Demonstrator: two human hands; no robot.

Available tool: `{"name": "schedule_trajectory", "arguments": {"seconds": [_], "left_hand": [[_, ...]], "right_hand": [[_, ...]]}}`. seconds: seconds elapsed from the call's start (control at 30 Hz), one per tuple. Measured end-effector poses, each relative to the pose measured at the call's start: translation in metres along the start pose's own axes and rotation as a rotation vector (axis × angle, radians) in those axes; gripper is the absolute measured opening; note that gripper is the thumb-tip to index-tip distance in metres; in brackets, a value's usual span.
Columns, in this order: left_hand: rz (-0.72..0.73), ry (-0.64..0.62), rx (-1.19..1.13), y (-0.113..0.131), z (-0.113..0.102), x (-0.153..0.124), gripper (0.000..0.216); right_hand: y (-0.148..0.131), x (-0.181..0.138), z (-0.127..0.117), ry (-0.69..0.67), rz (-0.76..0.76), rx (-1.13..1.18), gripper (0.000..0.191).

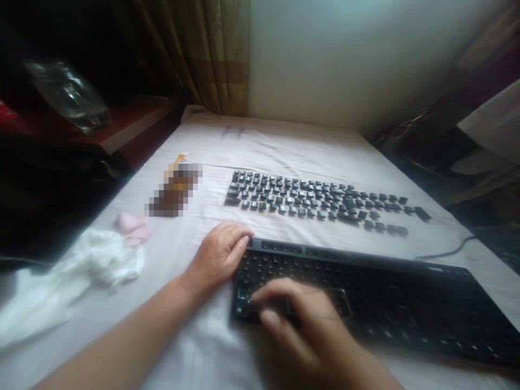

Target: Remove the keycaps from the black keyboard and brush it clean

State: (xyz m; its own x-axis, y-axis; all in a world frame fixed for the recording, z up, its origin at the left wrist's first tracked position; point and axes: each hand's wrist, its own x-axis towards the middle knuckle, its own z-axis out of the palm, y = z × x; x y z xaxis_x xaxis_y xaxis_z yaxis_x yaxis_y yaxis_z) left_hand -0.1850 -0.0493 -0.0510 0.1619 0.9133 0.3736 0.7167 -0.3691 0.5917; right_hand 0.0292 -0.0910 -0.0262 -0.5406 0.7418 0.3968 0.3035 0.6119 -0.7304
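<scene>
A black keyboard [382,292] lies on the pale sheet, with many of its key positions bare of caps. My left hand [221,252] grips its upper left corner, fingers closed over the edge. Over the keyboard's lower left part is my right hand [309,319], slightly blurred. Its index fingertip touches or hovers just above the few black keycaps [245,303] at that corner, and the thumb is held apart from it. I see nothing held between them. Beyond the keyboard, loose black keycaps [300,197] lie in rows on the sheet.
A white cloth [101,260] and a pink cloth [134,227] lie at the left. Behind them is a pixelated brown object [173,192]. The keyboard's cable [447,253] runs off right. A wooden shelf [134,127] holding a clear container [69,97] stands left of the bed.
</scene>
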Motion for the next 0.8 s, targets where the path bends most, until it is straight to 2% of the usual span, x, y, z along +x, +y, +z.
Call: {"name": "schedule_trajectory", "arguments": {"seconds": [0.1,0.37,0.8], "left_hand": [[0.014,0.005,0.008,0.0,0.0,0.0,0.026],[0.001,0.0,0.007,0.0,0.001,0.001,0.026],[-0.002,-0.011,0.004,0.0,0.001,0.002,0.026]], "right_hand": [[0.0,0.0,0.002,0.021,-0.04,-0.035,0.012],[-0.003,0.009,0.0,-0.109,-0.151,-0.083,0.014],[-0.009,0.012,0.006,-0.13,-0.101,-0.132,0.013]]}}
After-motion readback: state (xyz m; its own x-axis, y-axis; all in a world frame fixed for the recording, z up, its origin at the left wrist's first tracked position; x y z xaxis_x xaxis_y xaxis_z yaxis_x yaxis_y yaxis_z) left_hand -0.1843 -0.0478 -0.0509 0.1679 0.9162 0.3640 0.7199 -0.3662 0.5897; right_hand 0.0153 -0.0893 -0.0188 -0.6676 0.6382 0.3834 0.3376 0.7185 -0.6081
